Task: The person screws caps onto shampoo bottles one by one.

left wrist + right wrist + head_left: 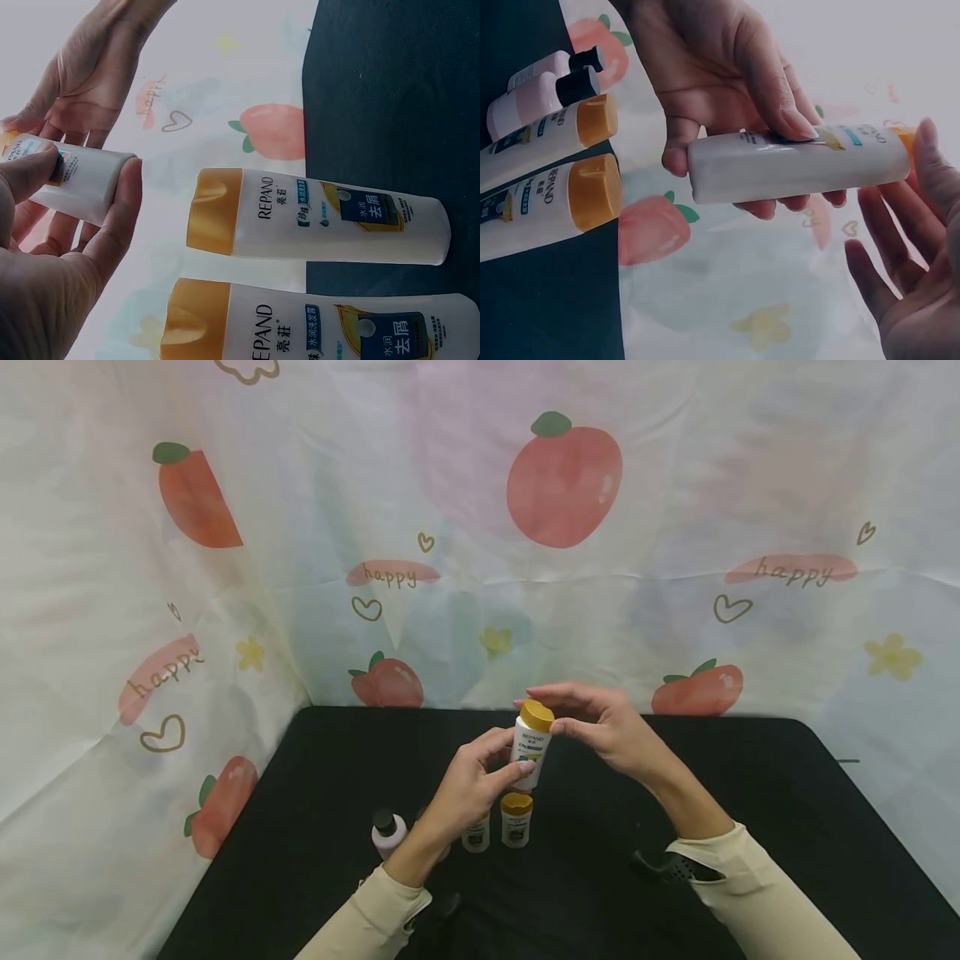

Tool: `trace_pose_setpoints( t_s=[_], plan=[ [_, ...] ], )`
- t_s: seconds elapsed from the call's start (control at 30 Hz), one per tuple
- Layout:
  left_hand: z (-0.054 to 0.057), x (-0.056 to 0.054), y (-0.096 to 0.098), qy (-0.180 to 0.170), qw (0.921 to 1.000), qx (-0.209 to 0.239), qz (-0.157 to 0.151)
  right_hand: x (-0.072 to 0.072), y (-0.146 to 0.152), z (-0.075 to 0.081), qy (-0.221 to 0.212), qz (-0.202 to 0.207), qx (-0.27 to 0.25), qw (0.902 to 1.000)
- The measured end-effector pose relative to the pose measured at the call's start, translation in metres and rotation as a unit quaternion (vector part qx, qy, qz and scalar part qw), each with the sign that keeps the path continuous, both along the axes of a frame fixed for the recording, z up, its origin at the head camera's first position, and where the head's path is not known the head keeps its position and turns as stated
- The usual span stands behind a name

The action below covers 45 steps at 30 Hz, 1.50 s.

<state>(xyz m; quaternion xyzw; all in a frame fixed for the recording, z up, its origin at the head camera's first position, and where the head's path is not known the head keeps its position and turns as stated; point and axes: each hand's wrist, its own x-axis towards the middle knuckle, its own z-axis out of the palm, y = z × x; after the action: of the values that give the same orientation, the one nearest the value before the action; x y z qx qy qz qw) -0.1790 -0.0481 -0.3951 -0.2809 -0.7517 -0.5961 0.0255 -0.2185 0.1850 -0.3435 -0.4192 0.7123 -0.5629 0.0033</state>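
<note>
My left hand [474,778] holds a white shampoo bottle [529,750] with a gold cap [537,716], raised above the table and tilted slightly. Its thumb lies across the printed label, and the fingers support the back. At the cap end is my right hand [611,731]. In the right wrist view its thumb [931,150] touches the cap's side while the other fingers spread out, fairly straight, below it. Two matching shampoo bottles stand just below the held one, a right one [516,827] and a left one [476,838] partly covered by my left hand.
A pale pink bottle [387,832] with a black cap stands left of my left wrist. The right wrist view shows a second pink bottle [540,66] beside it. A black cloth [600,877] covers the table, and a fruit-print curtain [465,485] hangs behind and at the left.
</note>
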Motion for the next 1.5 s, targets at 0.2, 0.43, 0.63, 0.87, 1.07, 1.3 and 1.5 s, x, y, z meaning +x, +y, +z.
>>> trace_pose_setpoints(
  t_s=[0.2, 0.43, 0.63, 0.87, 1.07, 1.3, 1.5],
  plan=[
    [0.000, 0.001, 0.003, 0.007, 0.9999, -0.007, 0.000, 0.001, -0.003, -0.004, 0.022, -0.005, -0.006, 0.9997],
    [0.002, 0.002, 0.004, 0.004, 0.9998, -0.017, -0.002, 0.002, -0.001, 0.000, 0.004, 0.005, 0.013, 0.9999],
    [0.002, 0.001, 0.003, 0.013, 0.9998, -0.018, -0.002, 0.005, 0.002, 0.005, -0.002, -0.005, 0.030, 0.9995],
    [0.002, 0.002, 0.002, 0.034, 0.9991, -0.014, 0.022, 0.010, 0.000, 0.005, 0.020, -0.045, 0.018, 0.9986],
    [0.002, 0.002, 0.004, 0.035, 0.9987, -0.015, 0.035, 0.014, -0.003, 0.003, 0.006, -0.093, 0.012, 0.9956],
    [0.001, 0.003, 0.004, 0.038, 0.9986, -0.014, 0.033, 0.015, -0.005, 0.001, -0.001, -0.117, 0.004, 0.9932],
    [0.001, 0.003, 0.002, 0.028, 0.9990, -0.010, 0.032, 0.012, -0.002, 0.001, 0.011, -0.079, 0.008, 0.9968]
  ],
)
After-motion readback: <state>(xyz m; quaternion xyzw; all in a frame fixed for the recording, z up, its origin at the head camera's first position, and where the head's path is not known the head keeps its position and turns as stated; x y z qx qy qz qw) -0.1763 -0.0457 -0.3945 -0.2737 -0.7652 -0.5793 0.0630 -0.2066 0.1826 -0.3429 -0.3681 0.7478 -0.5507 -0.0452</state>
